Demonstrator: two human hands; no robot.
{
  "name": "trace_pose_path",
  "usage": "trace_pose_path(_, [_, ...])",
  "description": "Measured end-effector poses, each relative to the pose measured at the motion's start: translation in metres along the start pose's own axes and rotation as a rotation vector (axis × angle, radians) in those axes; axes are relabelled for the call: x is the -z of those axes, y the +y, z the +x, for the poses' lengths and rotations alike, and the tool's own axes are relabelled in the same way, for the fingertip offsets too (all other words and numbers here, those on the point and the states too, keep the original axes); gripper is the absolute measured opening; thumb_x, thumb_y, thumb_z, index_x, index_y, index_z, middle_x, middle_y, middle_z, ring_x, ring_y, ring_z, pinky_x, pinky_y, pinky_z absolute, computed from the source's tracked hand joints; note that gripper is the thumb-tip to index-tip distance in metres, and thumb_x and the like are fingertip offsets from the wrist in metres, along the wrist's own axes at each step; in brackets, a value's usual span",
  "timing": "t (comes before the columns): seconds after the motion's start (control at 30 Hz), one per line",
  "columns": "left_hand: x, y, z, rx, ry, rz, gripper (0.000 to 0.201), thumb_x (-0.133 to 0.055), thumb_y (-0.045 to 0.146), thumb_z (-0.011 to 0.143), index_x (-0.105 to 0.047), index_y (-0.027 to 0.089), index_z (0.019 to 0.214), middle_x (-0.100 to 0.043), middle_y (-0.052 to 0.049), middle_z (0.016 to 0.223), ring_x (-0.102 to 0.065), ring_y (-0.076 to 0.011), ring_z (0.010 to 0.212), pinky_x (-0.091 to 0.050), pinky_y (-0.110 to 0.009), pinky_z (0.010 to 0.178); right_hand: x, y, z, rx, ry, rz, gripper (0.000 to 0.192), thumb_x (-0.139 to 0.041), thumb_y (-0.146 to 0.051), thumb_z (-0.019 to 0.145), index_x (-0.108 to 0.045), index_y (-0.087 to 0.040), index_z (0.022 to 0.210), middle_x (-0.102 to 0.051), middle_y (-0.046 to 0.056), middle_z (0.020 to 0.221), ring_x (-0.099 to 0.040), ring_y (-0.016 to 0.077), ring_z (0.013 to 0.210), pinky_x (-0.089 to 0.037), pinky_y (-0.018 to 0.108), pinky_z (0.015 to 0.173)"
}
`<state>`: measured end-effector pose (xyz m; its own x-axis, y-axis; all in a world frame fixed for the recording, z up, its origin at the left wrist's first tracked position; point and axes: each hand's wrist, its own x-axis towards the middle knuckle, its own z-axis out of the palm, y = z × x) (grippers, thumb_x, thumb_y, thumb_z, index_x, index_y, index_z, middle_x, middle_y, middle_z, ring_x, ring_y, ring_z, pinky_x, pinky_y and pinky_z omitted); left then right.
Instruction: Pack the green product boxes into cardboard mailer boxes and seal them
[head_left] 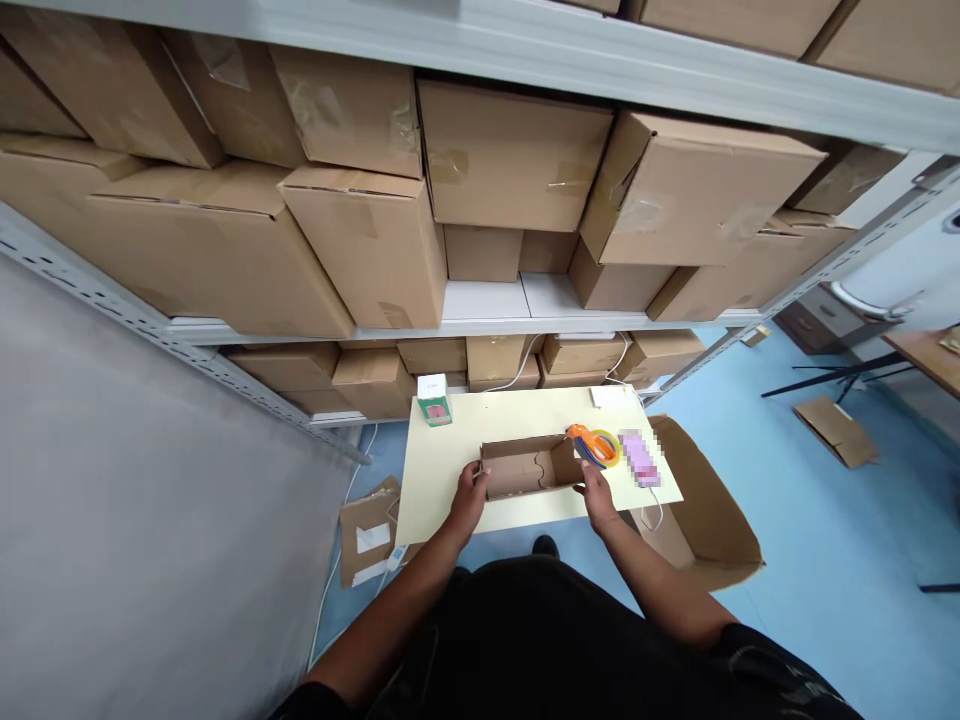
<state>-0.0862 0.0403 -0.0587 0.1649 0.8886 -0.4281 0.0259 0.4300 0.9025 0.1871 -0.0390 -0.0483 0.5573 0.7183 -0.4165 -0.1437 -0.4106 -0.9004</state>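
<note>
On the pale yellow table (442, 515) a small open cardboard box (517, 470) lies between my hands, its inside facing up. My left hand (469, 492) grips the box's left end. At its right end, my right hand (596, 492) holds the other side wall. Just right of the box lies an orange tape dispenser (589, 438) with a roll of tape (609, 450) beside or on it. A pixelated pink-purple item (640, 460) is further right. Toward the back left of the table stands a small green and white box (434, 402).
Ahead, a metal shelf rack (525, 325) holds several closed cardboard boxes (517, 155). A large open carton (712, 510) stands on the floor against the table's right side. Flattened cardboard (367, 535) and cables lie at the left. A white item (611, 397) sits at the table's back right.
</note>
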Motion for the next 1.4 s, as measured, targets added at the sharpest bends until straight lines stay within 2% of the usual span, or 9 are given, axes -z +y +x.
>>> trace_pose_path(0.1, [0.002, -0.001, -0.001, -0.022, -0.018, 0.014, 0.059, -0.070, 0.054, 0.087, -0.054, 0.021, 0.134, -0.063, -0.017, 0.140, -0.062, -0.0323, 0.127, -0.049, -0.043, 0.103, -0.007, 0.004, -0.014, -0.007, 0.057, 0.002, 0.054, -0.069, -0.064, 0.079, -0.074, -0.025, 0.116, -0.071, 0.010, 0.129, -0.061, 0.0315, 0.124, -0.057, 0.040, 0.090])
trace_pose_path(0.2, [0.002, 0.002, -0.002, -0.035, -0.046, 0.027, 0.056, -0.066, 0.051, 0.090, -0.052, 0.023, 0.136, -0.057, -0.016, 0.148, -0.059, -0.0313, 0.131, -0.047, -0.044, 0.107, -0.012, 0.005, -0.016, 0.006, 0.084, -0.024, 0.054, -0.069, -0.063, 0.078, -0.074, -0.025, 0.115, -0.073, 0.009, 0.126, -0.062, 0.0312, 0.122, -0.057, 0.041, 0.091])
trace_pose_path(0.33, [-0.002, 0.012, -0.005, 0.013, -0.046, 0.049, 0.052, -0.064, 0.050, 0.090, -0.055, 0.025, 0.134, -0.057, -0.014, 0.149, -0.061, -0.0309, 0.129, -0.050, -0.044, 0.102, -0.011, 0.003, -0.006, 0.038, 0.081, -0.073, 0.051, -0.072, -0.060, 0.076, -0.074, -0.026, 0.113, -0.074, 0.007, 0.123, -0.064, 0.0291, 0.119, -0.053, 0.040, 0.097])
trace_pose_path(0.43, [-0.007, 0.019, -0.007, 0.041, -0.033, 0.043, 0.052, -0.063, 0.049, 0.088, -0.057, 0.025, 0.134, -0.059, -0.014, 0.148, -0.062, -0.0321, 0.125, -0.052, -0.043, 0.095, -0.005, 0.005, 0.008, 0.013, 0.025, -0.094, 0.049, -0.073, -0.058, 0.074, -0.074, -0.025, 0.111, -0.076, 0.005, 0.112, -0.066, 0.0278, 0.109, -0.054, 0.040, 0.093])
trace_pose_path(0.63, [-0.022, 0.021, -0.008, 0.018, 0.053, -0.007, 0.051, -0.058, 0.054, 0.091, -0.058, 0.027, 0.134, -0.062, -0.010, 0.144, -0.059, -0.0306, 0.128, -0.052, -0.042, 0.095, 0.009, -0.001, 0.041, 0.071, -0.124, -0.126, 0.043, -0.070, -0.060, 0.078, -0.073, -0.027, 0.106, -0.074, 0.003, 0.109, -0.064, 0.0262, 0.103, -0.055, 0.039, 0.086])
trace_pose_path(0.87, [-0.049, 0.027, -0.004, 0.014, 0.283, -0.041, 0.045, -0.056, 0.054, 0.091, -0.061, 0.024, 0.124, -0.066, -0.012, 0.134, -0.060, -0.0305, 0.124, -0.050, -0.045, 0.101, 0.021, -0.023, 0.064, 0.093, -0.287, -0.157, 0.042, -0.069, -0.062, 0.081, -0.075, -0.028, 0.105, -0.073, 0.004, 0.109, -0.064, 0.0257, 0.098, -0.055, 0.039, 0.087])
trace_pose_path(0.97, [-0.051, 0.030, -0.001, -0.009, 0.279, -0.033, 0.045, -0.055, 0.053, 0.092, -0.061, 0.024, 0.125, -0.065, -0.012, 0.136, -0.059, -0.0301, 0.127, -0.049, -0.045, 0.103, 0.024, -0.024, 0.066, 0.060, -0.307, -0.144, 0.044, -0.068, -0.063, 0.082, -0.075, -0.028, 0.107, -0.073, 0.004, 0.107, -0.065, 0.0251, 0.094, -0.055, 0.040, 0.086])
trace_pose_path(1.13, [-0.045, 0.032, 0.006, -0.007, 0.248, 0.010, 0.047, -0.054, 0.055, 0.092, -0.060, 0.024, 0.127, -0.064, -0.012, 0.138, -0.058, -0.0305, 0.129, -0.049, -0.045, 0.102, 0.026, -0.019, 0.062, -0.020, -0.268, -0.080, 0.050, -0.068, -0.065, 0.081, -0.075, -0.027, 0.113, -0.072, 0.007, 0.117, -0.064, 0.0276, 0.106, -0.057, 0.039, 0.085])
trace_pose_path(1.4, [-0.043, 0.034, 0.013, -0.003, 0.175, 0.001, 0.050, -0.058, 0.054, 0.090, -0.059, 0.023, 0.129, -0.064, -0.012, 0.139, -0.060, -0.0284, 0.126, -0.049, -0.042, 0.102, 0.011, -0.014, 0.052, -0.033, -0.193, -0.030, 0.058, -0.069, -0.068, 0.079, -0.073, -0.025, 0.117, -0.071, 0.009, 0.124, -0.063, 0.0301, 0.117, -0.059, 0.037, 0.086])
